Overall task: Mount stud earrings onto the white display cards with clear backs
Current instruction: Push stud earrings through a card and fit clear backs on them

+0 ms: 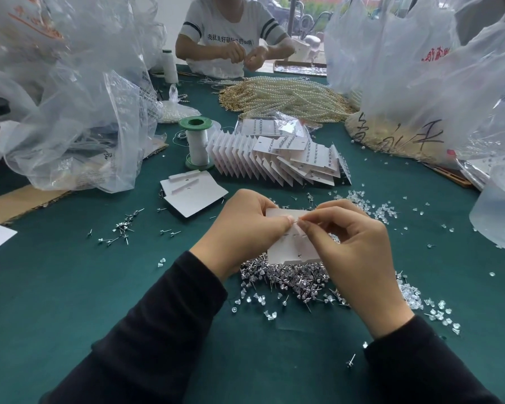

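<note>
Left hand [247, 225] grips white display card [289, 249] mid-frame; right hand [347, 243] pinches 1 stud earring [297, 222]. Risk: post misses hole, stud drops into the pile [286, 278].

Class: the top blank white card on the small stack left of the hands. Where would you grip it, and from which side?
Probably pinch the blank card by its near right corner, coming from the right: that corner overhangs the stack above the green table, while loose studs lie to the left.
</note>
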Action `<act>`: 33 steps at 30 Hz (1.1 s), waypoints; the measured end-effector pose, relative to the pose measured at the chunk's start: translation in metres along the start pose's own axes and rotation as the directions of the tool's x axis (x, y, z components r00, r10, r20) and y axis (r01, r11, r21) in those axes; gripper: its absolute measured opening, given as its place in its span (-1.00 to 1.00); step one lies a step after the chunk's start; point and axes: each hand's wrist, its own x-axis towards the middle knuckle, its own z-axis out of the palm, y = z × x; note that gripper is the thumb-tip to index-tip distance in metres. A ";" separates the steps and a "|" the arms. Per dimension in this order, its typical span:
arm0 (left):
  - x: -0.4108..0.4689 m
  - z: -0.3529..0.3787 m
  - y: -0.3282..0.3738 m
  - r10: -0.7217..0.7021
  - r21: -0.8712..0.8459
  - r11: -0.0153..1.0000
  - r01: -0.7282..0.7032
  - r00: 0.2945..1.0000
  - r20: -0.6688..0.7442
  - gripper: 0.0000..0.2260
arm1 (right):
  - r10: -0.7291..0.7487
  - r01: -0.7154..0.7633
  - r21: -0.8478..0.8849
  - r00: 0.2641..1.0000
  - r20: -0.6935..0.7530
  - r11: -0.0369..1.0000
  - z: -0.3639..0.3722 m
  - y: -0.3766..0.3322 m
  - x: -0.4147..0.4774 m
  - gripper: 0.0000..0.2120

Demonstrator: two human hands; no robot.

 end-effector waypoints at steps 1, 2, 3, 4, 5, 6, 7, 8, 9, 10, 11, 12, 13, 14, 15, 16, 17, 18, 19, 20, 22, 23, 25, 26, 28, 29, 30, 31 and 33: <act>0.000 0.000 0.000 -0.002 -0.002 1.000 0.002 1.000 -0.003 -0.85 | -0.001 0.001 0.005 1.000 0.000 1.000 0.000 0.000 0.000 -0.89; 0.000 -0.001 0.001 -0.005 -0.003 1.000 0.005 1.000 -0.005 -0.84 | -0.003 0.003 0.009 1.000 -0.001 1.000 0.000 0.000 0.000 -0.89; 0.000 -0.001 0.001 -0.007 -0.004 1.000 0.007 1.000 -0.005 -0.84 | -0.008 0.008 0.011 1.000 -0.004 1.000 0.000 0.000 0.000 -0.88; -0.001 -0.001 0.002 -0.009 -0.004 1.000 0.009 1.000 -0.003 -0.83 | -0.014 0.015 0.008 1.000 -0.009 1.000 0.000 0.000 0.000 -0.88; -0.001 -0.001 0.002 -0.011 -0.002 1.000 0.011 1.000 0.000 -0.84 | -0.020 0.021 0.006 1.000 -0.014 1.000 0.000 -0.001 0.000 -0.87; -0.001 -0.002 0.003 -0.011 -0.001 1.000 0.011 1.000 0.004 -0.84 | -0.023 0.024 0.006 1.000 -0.018 1.000 0.001 -0.001 0.000 -0.86; -0.002 -0.002 0.003 -0.009 0.001 1.000 0.009 1.000 0.008 -0.86 | -0.024 0.024 0.010 0.999 -0.022 1.000 0.001 0.000 0.000 -0.86; -0.002 -0.002 0.003 -0.007 0.003 1.000 0.007 1.000 0.010 -0.86 | -0.025 0.025 0.013 0.999 -0.023 1.000 0.001 0.000 0.000 -0.85; -0.002 -0.002 0.003 -0.004 0.004 1.000 0.004 1.000 0.012 -0.86 | -0.027 0.027 0.012 0.999 -0.022 1.000 0.000 0.000 0.000 -0.85; -0.002 -0.002 0.002 0.000 0.007 1.000 0.000 1.000 0.014 -0.85 | -0.031 0.031 0.007 0.999 -0.018 0.999 0.001 0.000 0.000 -0.84; -0.001 -0.002 0.002 0.004 0.014 1.000 -0.004 1.000 0.016 -0.84 | -0.037 0.037 -0.001 0.999 -0.012 0.999 0.001 0.000 0.000 -0.84; -0.001 -0.002 0.001 0.007 0.027 1.000 -0.008 1.000 0.021 -0.83 | -0.046 0.045 -0.013 0.999 -0.009 0.999 0.002 0.000 0.000 -0.84; -0.001 -0.002 0.000 0.010 0.042 0.999 -0.011 1.000 0.025 -0.83 | -0.055 0.055 -0.029 0.998 -0.010 0.998 0.002 0.001 0.000 -0.83; -0.001 -0.001 0.000 0.013 0.059 0.998 -0.015 1.000 0.028 -0.83 | -0.066 0.065 -0.049 0.998 -0.012 0.997 0.002 0.001 -0.001 -0.82; -0.001 -0.001 -0.001 0.019 0.074 0.997 -0.021 0.999 0.028 -0.83 | -0.072 0.071 -0.065 0.997 -0.015 0.995 0.002 0.001 0.000 -0.82; -0.001 -0.001 -0.001 0.025 0.085 0.996 -0.027 0.999 0.027 -0.82 | -0.067 0.066 -0.067 0.998 -0.016 0.996 0.002 0.001 0.000 -0.82; -0.001 -0.001 -0.001 0.030 0.084 0.996 -0.032 0.999 0.024 -0.82 | -0.049 0.048 -0.048 0.999 -0.017 0.998 0.002 0.001 0.000 -0.82; -0.001 -0.001 -0.001 0.033 0.074 0.997 -0.034 0.999 0.021 -0.82 | -0.021 0.021 -0.013 1.000 -0.018 1.000 0.001 0.001 0.000 -0.82; -0.001 -0.001 0.000 0.032 0.059 0.998 -0.033 0.999 0.019 -0.83 | 0.006 -0.006 0.021 1.000 -0.018 1.000 0.001 0.002 0.000 -0.81; -0.001 -0.001 0.000 0.030 0.046 0.998 -0.031 0.999 0.017 -0.84 | 0.024 -0.023 0.044 1.000 -0.018 0.999 0.001 0.002 0.001 -0.80; -0.001 -0.001 0.000 0.029 0.031 0.999 -0.030 0.999 0.017 -0.84 | 0.037 -0.036 0.062 0.999 -0.014 0.997 0.001 0.003 0.001 -0.81; 0.000 -0.001 0.000 0.029 0.026 0.999 -0.029 0.999 0.018 -0.84 | 0.044 -0.043 0.068 0.999 -0.009 0.997 0.001 0.003 0.001 -0.81; 0.000 -0.001 0.000 0.024 0.016 1.000 -0.025 0.999 0.020 -0.84 | 0.059 -0.059 0.088 0.998 -0.001 0.994 0.001 0.004 0.001 -0.81; 0.000 -0.001 -0.001 0.021 0.009 1.000 -0.021 1.000 0.022 -0.84 | 0.064 -0.064 0.095 0.998 -0.001 0.993 0.001 0.004 0.001 -0.82; 0.000 -0.001 -0.001 0.015 -0.003 1.000 -0.015 1.000 0.024 -0.85 | 0.073 -0.073 0.110 0.997 0.001 0.991 0.002 0.005 0.001 -0.82; 0.000 -0.002 0.000 0.012 -0.009 1.000 -0.012 1.000 0.025 -0.85 | 0.083 -0.082 0.126 0.997 0.005 0.989 0.002 0.005 0.001 -0.83; 0.000 -0.002 0.000 0.010 -0.018 1.000 -0.010 1.000 0.029 -0.85 | 0.097 -0.097 0.150 0.995 0.010 0.984 0.002 0.005 0.002 -0.84; 0.000 -0.001 0.000 0.008 -0.030 1.000 -0.007 0.999 0.032 -0.85 | 0.113 -0.114 0.180 0.993 0.017 0.977 0.002 0.006 0.002 -0.86; 0.000 -0.001 0.000 0.007 -0.039 0.999 -0.006 0.999 0.033 -0.85 | 0.135 -0.139 0.231 0.990 0.031 0.963 0.001 0.006 0.002 -0.87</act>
